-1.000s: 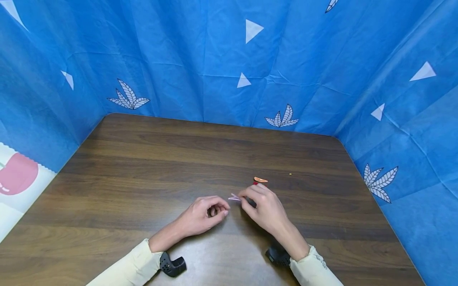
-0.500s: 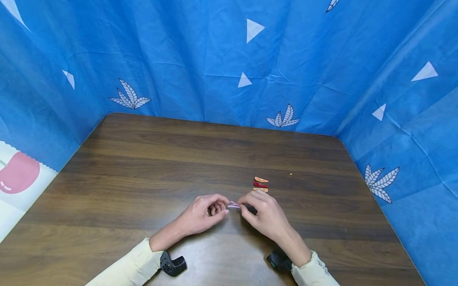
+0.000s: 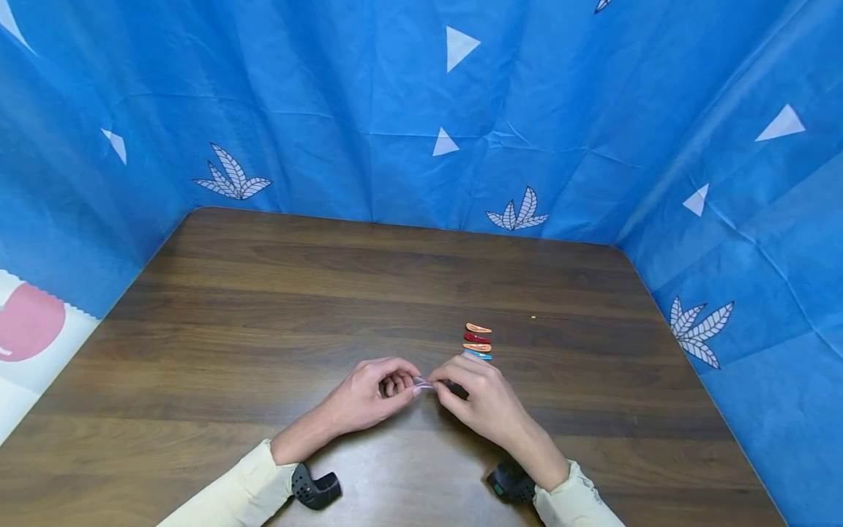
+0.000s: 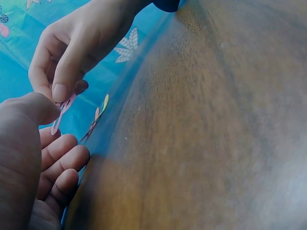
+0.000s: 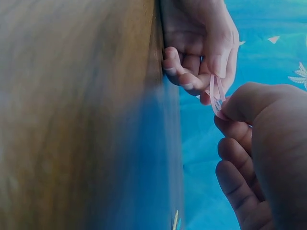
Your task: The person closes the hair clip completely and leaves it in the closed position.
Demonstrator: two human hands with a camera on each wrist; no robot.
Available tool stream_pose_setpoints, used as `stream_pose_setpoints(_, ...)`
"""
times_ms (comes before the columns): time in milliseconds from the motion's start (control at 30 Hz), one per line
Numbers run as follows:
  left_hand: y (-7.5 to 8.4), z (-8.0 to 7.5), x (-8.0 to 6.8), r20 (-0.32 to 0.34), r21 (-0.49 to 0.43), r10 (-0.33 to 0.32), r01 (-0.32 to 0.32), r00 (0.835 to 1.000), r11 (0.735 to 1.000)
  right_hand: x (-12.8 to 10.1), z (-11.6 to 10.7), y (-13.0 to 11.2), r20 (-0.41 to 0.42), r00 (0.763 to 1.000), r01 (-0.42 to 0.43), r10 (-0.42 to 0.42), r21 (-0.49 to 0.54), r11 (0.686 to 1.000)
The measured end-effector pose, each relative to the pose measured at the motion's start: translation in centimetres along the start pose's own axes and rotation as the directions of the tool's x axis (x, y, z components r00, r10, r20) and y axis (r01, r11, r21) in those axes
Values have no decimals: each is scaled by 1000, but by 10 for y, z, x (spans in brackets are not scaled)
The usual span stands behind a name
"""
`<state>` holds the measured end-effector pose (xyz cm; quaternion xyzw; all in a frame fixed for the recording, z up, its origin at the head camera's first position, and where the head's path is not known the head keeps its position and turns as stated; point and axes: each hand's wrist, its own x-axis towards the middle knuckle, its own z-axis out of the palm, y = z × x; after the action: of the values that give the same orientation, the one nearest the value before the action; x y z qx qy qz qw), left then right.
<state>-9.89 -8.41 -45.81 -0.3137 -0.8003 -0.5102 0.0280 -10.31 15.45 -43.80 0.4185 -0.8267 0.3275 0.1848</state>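
Note:
A pale pink snap hair clip [image 5: 213, 98] with its two arms spread apart is held between both hands, low over the table's front half. My right hand [image 3: 484, 395] pinches one end of it between thumb and index finger. At the other end, my left hand [image 3: 370, 395] has its thumb and index finger on the clip, the remaining fingers loosely bent. Just beyond the right hand lies a column of clips: an orange clip [image 3: 478, 328], a red clip [image 3: 477, 338], a second orange clip [image 3: 477, 348] and a blue clip [image 3: 481, 356], which the right hand partly covers.
The brown wooden table [image 3: 296, 285] spreads out around both hands. A tiny yellow speck [image 3: 533, 317] lies right of the clips. A blue patterned curtain [image 3: 316, 110] hangs along the back and sides.
My right hand has come towards me and slightly left with the pink hair clip, uncovering more of the clip column. The left hand, nearly still, now has its fingers on the clip's end.

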Motion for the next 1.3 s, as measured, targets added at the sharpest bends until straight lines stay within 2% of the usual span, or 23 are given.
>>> stream_pose_setpoints(233,0,-2,0,8,17,1,-2,1000,1000,-1,2,0,4,999,-32,32,51,998)
stream_pose_setpoints(400,0,-2,0,20,40,-10,9,1000,999,-4,6,1,43,993,-118,113,127,985)
stream_pose_setpoints(700,0,-2,-1,21,43,0,-1,1000,999,-9,14,5,107,963,-270,249,303,914)
stream_pose_setpoints(867,-2,-2,0,17,41,13,-13,1000,999,-9,14,5,127,926,-377,356,367,850)
stream_pose_setpoints(1067,-4,-1,0,13,47,22,-23,1000,999,-9,13,4,182,887,-462,425,396,794)
stream_pose_setpoints(1167,-3,-1,-1,15,52,27,-28,1000,998,-9,12,4,203,874,-486,442,389,783)
stream_pose_setpoints(1300,-2,-3,-1,20,57,26,-27,999,998,-9,11,2,213,871,-491,443,379,785)
